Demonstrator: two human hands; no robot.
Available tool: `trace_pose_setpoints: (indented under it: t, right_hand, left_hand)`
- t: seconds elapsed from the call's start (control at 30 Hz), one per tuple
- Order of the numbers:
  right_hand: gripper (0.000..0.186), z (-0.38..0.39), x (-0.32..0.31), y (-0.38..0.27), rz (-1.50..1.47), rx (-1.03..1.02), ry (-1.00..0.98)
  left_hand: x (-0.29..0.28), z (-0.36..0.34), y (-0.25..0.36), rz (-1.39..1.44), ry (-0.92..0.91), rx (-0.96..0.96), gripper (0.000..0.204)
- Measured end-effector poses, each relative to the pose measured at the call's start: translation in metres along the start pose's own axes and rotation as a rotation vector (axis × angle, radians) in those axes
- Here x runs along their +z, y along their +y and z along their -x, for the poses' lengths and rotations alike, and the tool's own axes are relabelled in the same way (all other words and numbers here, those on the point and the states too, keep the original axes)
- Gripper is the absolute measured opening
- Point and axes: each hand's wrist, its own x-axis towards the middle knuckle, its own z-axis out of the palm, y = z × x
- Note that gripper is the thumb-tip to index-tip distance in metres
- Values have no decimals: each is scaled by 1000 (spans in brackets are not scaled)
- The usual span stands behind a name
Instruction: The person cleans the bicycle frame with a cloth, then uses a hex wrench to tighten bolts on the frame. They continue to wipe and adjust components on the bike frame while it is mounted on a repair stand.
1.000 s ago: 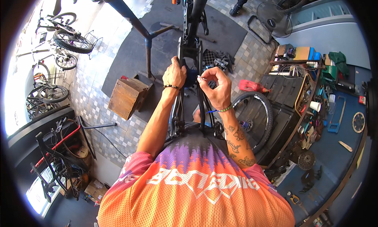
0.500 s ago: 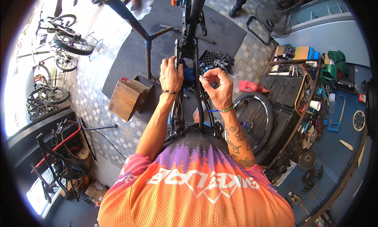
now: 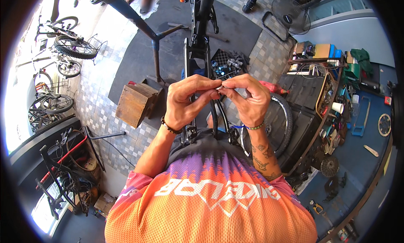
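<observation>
— Above the black bicycle frame (image 3: pixel 201 45), both hands pinch a small silvery metal part (image 3: pixel 219 87).
— Left hand (image 3: pixel 185 100) and right hand (image 3: pixel 247 99) closed on it; probably fitting it, needing steady fingertips.

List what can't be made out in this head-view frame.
- Small silvery part pinched between left hand and right hand: too small, fingertips cover it.
- Bike frame: lower part hidden behind both hands.
- Tray of parts: pieces too small to identify.
</observation>
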Motion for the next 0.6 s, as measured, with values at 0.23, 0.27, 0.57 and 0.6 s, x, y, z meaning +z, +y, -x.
trace_pose_setpoints:
  t: [0.23,0.27,0.57,0.6]
  right_hand:
    - [18,0,0,-21,-9,-6,-15]
    - [18,1,1,-22,-17,-10,-9]
    - [15,9,4,-26,-205,-1,44]
    - [15,8,4,-28,-211,0,47]
  left_hand:
    - [5,3,3,-52,107,103,22]
    - [4,4,1,-15,112,90,21]
    - [5,8,11,27,125,124,17]
    - [5,8,11,32,129,125,17]
